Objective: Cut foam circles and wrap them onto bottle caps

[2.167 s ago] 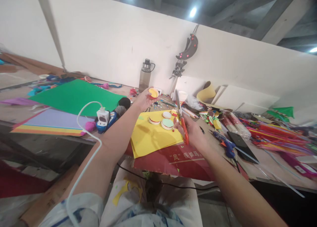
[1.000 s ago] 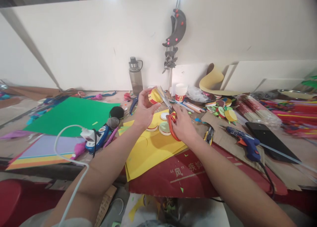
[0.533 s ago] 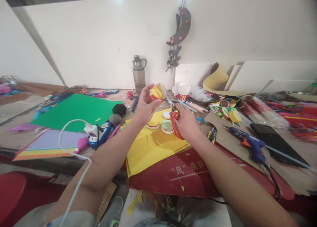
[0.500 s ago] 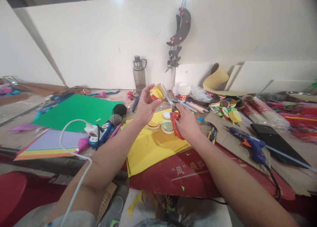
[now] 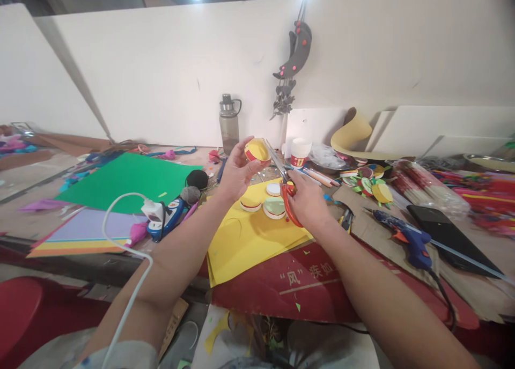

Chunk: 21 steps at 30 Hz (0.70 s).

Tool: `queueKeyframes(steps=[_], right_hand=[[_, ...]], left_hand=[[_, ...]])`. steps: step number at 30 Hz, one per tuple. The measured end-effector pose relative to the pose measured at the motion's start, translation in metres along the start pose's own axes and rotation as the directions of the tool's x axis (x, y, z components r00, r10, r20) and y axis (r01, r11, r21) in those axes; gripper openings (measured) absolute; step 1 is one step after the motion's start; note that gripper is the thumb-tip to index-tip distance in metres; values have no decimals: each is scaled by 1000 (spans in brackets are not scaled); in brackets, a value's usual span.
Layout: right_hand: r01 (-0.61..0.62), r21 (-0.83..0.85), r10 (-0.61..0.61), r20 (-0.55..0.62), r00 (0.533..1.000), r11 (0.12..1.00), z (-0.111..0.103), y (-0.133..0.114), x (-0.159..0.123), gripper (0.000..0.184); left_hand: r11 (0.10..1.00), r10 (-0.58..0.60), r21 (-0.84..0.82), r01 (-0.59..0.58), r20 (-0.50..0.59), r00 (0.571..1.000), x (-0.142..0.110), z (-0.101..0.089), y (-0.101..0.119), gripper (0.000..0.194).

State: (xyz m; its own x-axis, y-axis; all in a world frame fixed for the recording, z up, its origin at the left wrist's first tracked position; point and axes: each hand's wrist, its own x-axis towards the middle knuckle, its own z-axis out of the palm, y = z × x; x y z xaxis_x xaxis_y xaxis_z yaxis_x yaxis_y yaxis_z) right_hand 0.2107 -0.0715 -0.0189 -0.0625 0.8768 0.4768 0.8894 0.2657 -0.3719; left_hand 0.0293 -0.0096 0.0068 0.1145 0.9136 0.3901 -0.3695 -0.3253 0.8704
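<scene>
My left hand (image 5: pixel 237 171) is closed on a small round piece (image 5: pixel 257 150) with a yellow top and a red band, held up above the table. In my right hand (image 5: pixel 308 197) is a pair of scissors (image 5: pixel 288 200) with orange-red handles. Their blades point up and left, at the right edge of the round piece; whether they touch it I cannot tell. Below lie yellow sheets (image 5: pixel 229 251) bearing a yellow-topped round piece (image 5: pixel 250 204), a green-topped one (image 5: pixel 274 207) and a white one (image 5: pixel 273 189).
A glue gun (image 5: pixel 414 240) and a black phone (image 5: pixel 450 240) lie at right. Behind stand a bottle (image 5: pixel 229 125) and a paper cup (image 5: pixel 300 152). At left are a green sheet (image 5: pixel 129 184), dark yarn (image 5: pixel 196 179) and a power strip (image 5: pixel 164 221) with a white cable.
The view has tilted up slightly, so the scene sits a little lower. The round piece has turned a little in my left hand; the scissors stay at its right edge.
</scene>
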Motion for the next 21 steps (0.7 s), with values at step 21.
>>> queueKeyframes(steps=[21], right_hand=[[78,-27,-80,-86,993,997,-1,6,1,37]], left_hand=[[982,-2,-187,36,180,984,13,-21,-13,72]])
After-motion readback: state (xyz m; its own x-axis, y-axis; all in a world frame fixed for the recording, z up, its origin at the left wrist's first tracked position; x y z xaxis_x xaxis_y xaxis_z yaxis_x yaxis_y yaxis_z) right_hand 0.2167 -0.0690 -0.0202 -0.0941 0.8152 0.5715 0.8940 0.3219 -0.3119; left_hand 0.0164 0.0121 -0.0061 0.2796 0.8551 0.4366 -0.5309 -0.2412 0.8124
